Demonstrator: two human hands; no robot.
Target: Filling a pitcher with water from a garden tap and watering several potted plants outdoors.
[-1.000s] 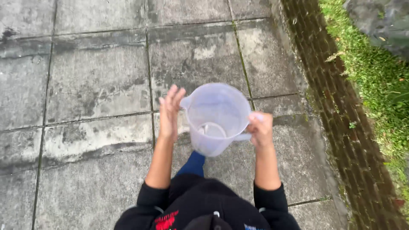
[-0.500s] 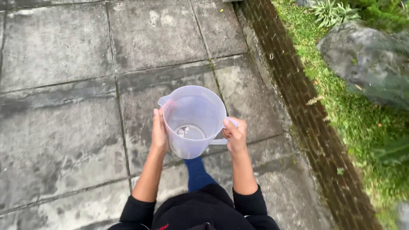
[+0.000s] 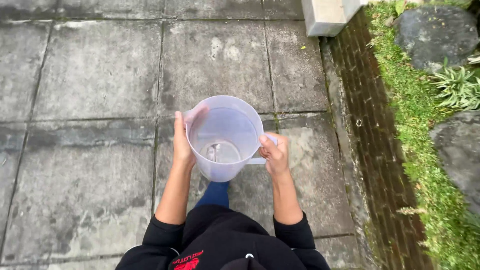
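A: Paving slabs [image 3: 85,65] are taking up the whole left side, grey, stained, looking damp. What's the left hand doing?

B: Left hand [image 3: 182,142] is pressing flat against the jug's left wall, just below the spout. Fingers [image 3: 178,125] are lying straight and close together, pointing away from the body, cupping the wall rather than curling round anything.

A: Jug?

B: Translucent plastic jug [image 3: 225,140] is sitting between both hands, held in the air above the paving, out in front of the black sweater [image 3: 220,245]. It's staying upright, mouth facing the camera, spout at upper left, handle at right. Bottom is showing through; whether anything is sitting in there, can't tell.

A: Right hand?

B: Right hand [image 3: 274,152] is gripping the handle. Fingers are curling closed around it, thumb resting on top near the rim.

A: Anything under the jug?

B: Blue trouser leg [image 3: 215,195] is showing just below it.

A: Going further right?

B: Dark brick gutter strip [image 3: 372,130] is running alongside the slabs, then mossy grass [image 3: 415,105], then grey rocks [image 3: 435,30] with a spiky green plant [image 3: 457,87] between them. Pale concrete block [image 3: 327,15] is sitting at the top edge, at the head of the gutter.
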